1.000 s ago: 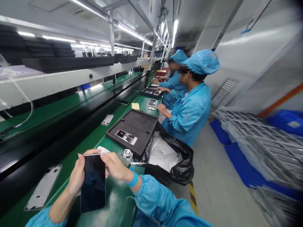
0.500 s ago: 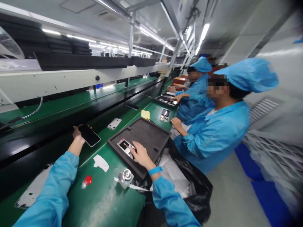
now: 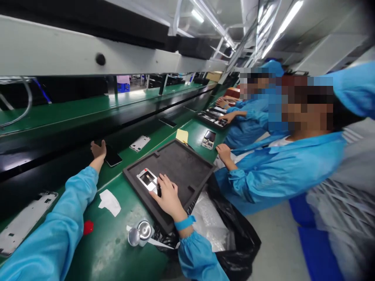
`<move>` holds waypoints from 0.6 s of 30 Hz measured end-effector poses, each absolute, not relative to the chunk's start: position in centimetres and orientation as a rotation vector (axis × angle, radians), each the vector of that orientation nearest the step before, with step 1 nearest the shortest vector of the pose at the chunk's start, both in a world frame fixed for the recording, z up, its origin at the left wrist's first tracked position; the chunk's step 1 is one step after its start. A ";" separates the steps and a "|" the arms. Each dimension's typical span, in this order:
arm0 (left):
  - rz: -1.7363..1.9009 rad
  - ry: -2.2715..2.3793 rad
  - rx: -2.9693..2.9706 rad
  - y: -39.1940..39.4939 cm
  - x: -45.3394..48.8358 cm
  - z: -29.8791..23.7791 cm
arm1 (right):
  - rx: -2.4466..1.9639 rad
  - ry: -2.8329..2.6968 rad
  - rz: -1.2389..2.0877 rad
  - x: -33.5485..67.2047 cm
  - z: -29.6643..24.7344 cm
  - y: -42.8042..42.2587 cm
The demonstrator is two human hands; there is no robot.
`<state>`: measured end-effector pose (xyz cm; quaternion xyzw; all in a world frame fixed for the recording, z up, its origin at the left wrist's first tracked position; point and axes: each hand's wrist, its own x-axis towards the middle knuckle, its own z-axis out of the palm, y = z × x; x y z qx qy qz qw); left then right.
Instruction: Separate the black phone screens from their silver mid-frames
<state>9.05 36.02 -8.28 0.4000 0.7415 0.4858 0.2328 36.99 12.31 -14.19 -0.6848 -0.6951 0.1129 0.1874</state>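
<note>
My left hand (image 3: 98, 150) is open, fingers apart, just beside a black-screened smartphone (image 3: 113, 157) lying flat on the dark conveyor strip. My right hand (image 3: 168, 195) grips the near end of a white phone housing (image 3: 145, 177) in a black foam tray (image 3: 175, 168). The housing has a dark rectangular area and a small red mark at its top. Part of it, with something dark, is hidden under my fingers.
A white phone frame (image 3: 140, 143) lies beyond the smartphone. Around the tray are a torn white paper (image 3: 109, 203), a red object (image 3: 88, 227), a metal dispenser (image 3: 141, 233), a yellow paper (image 3: 182, 136) and a black bag (image 3: 246, 242). A co-worker (image 3: 293, 168) sits at right.
The smartphone has gone from my left hand onto the conveyor strip, and that hand has opened. My right hand stays at the housing in the tray. The camera view has shifted.
</note>
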 end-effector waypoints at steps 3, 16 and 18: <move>1.054 2.162 1.370 36.6 12.5 -8.7 | -1.897 -1.959 0.354 36.9 -13.6 12.1; 0.532 1.638 2.107 40.6 22.8 -11.2 | -1.865 -1.974 0.490 37.5 -12.8 11.7; 0.594 1.596 2.098 40.8 23.0 -11.3 | -1.840 -1.986 0.497 37.7 -12.9 11.6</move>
